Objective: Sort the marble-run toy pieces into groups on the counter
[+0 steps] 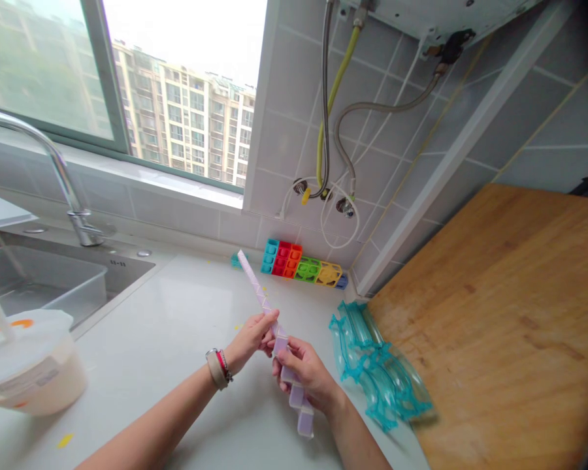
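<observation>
A long lilac and white snake puzzle (pixel 298 394), made of wedge-shaped segments, is held aslant above the white counter. Its thin far part runs straight up and to the left, while the near part steps down in blocky segments. My left hand (pixel 255 334), with bands and a bracelet on the wrist, is closed round its middle, thumb on top. Just below, my right hand (pixel 310 373) grips the blocky part between thumb and fingers. The fingertips of both hands are partly hidden behind the puzzle.
Colourful pop-it blocks (pixel 289 261) stand against the wall. Clear teal plastic pieces (pixel 379 369) lie right, beside a leaning wooden board (pixel 509 326). To the left are a lidded white container (pixel 39 372), a sink (pixel 127 277) and a tap (pixel 81 225). Hoses (pixel 340 124) hang above.
</observation>
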### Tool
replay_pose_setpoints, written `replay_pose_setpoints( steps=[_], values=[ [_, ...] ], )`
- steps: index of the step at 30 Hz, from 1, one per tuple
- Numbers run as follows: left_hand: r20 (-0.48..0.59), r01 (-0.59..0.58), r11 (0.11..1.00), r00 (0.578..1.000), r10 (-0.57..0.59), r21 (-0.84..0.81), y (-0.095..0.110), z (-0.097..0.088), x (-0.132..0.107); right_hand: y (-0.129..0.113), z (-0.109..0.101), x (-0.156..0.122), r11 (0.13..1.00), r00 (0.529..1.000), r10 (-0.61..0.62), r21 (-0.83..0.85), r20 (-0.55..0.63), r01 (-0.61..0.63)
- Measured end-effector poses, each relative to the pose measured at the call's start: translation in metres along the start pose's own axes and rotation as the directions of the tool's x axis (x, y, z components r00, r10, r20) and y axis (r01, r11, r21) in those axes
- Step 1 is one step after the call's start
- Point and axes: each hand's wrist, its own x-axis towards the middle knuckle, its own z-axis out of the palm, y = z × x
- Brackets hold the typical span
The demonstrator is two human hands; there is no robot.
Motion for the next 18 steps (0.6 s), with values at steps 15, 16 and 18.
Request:
replay_pose_setpoints(
  steps=[15, 16, 18],
  values=[
    [0.162, 0.069, 0.997, 0.984, -0.072, 0.020, 0.0021, -0.0025, -0.0049, -0.0007, -0.0030, -0.0006, 0.998, 0.997, 0.056, -0.002, 0.057, -0.056],
    [0.181, 0.072, 0.996, 0.980, -0.080, 0.050, 0.0014, -0.0029, -0.0046, -0.0003, -0.0028, -0.0005, 0.998, 0.996, 0.066, -0.010, 0.062, -0.066],
    [0.234, 0.080, 0.992, 0.967, -0.100, 0.095, 0.0000, -0.0038, -0.0042, 0.0006, -0.0023, -0.0004, 0.996, 0.993, 0.085, -0.019, 0.081, -0.084]
  ],
)
